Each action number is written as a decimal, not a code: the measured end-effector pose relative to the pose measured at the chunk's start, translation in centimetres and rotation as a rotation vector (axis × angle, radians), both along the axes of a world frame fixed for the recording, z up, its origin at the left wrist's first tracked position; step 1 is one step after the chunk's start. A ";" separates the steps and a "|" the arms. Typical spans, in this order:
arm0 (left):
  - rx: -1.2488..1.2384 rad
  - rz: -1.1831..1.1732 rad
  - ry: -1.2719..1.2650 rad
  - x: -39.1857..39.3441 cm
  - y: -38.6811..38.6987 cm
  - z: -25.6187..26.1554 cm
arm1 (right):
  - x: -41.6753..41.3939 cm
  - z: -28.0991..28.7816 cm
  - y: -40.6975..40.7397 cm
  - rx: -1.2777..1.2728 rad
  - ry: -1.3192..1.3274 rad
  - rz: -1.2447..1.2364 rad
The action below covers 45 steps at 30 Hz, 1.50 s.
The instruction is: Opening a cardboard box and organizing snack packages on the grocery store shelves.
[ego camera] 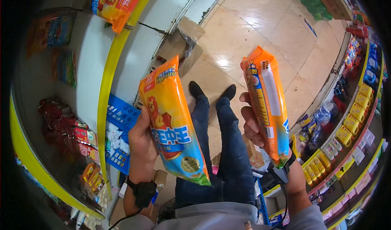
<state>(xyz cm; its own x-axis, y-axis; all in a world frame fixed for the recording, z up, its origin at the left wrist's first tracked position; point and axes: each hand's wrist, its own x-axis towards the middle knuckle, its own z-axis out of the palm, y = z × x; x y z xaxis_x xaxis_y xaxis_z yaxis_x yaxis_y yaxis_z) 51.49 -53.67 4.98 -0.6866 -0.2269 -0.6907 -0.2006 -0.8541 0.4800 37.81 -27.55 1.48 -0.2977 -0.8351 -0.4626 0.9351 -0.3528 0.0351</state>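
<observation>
My left hand [141, 147] grips an orange-and-blue plastic packet of sausages [166, 103] by its left edge, the lion-printed front turned up to me. A second packet in the same colours [265, 98] is held in my right hand [254, 126], seen mostly from its narrow side and back. Both packets are tilted, with their top ends pointing away from me, and they do not touch each other. Part of my right hand is hidden behind its packet. A similar lion packet [119, 2] lies on the shelf at the upper left.
Shelving with a yellow edge strip [111, 68] curves along the left, holding red packets [84, 138]. Beside it are a blue plastic basket [120, 112] and an open cardboard box [183, 43]. Shelves with yellow bottles [351, 123] line the right. A carton [334, 2] stands on the tiled floor [241, 37].
</observation>
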 end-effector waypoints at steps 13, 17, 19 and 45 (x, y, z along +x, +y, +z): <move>0.529 0.065 0.263 -0.2 0.5 -2.7 | 0.4 -0.5 0.7 0.360 0.062 0.085; 0.114 0.025 0.154 -0.5 0.0 -1.8 | 0.2 -2.0 1.4 0.385 0.124 0.172; -0.022 0.055 0.028 -0.9 0.1 -1.3 | 0.1 -2.0 1.1 0.297 0.125 0.119; -0.290 -0.309 -0.011 -2.0 1.7 0.0 | 1.6 1.2 -8.0 0.374 0.739 0.369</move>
<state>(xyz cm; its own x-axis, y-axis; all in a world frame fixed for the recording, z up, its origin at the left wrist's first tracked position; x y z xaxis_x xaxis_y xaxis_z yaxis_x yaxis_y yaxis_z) 49.46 -51.97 4.99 -0.7460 -0.1971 -0.6361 -0.4325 -0.5829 0.6878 39.46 -35.51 2.70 -0.3696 -0.7699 -0.5203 0.7299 0.1059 -0.6753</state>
